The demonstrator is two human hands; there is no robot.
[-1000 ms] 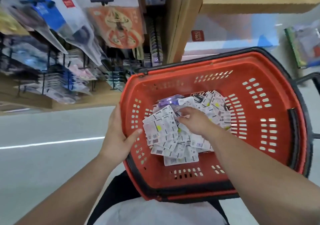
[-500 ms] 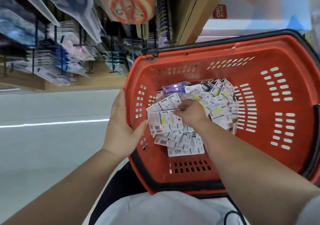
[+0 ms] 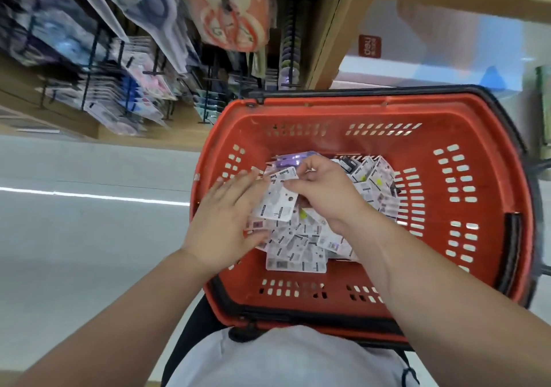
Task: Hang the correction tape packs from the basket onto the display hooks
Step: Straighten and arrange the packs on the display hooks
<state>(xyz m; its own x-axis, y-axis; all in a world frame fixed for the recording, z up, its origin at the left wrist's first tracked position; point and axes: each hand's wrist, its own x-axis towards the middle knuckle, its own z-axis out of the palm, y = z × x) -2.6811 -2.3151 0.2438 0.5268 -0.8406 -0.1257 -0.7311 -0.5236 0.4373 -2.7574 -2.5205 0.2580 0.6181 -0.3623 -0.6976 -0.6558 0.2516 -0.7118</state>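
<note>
open basket (image 3: 465,124) top, packs (image 3: 298,246) mid-floor, bare floor along the walls

Retail shop, looks like a stationery aisle. Black metal display hooks (image 3: 153,72) on a light wooden shelving unit (image 3: 334,29) carry rows of carded and bagged goods (image 3: 140,85), and a small red brand sign (image 3: 369,46) sits on the next fixture. A red perforated plastic shopping basket (image 3: 417,105) holds a heap of white carded packs (image 3: 298,255).

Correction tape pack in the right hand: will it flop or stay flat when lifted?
Probably stiff: the pack looks flat though the right hand pinches only one edge. Likely light, since a pinch alone holds it. The loose pile beneath may slide if nudged.
</note>
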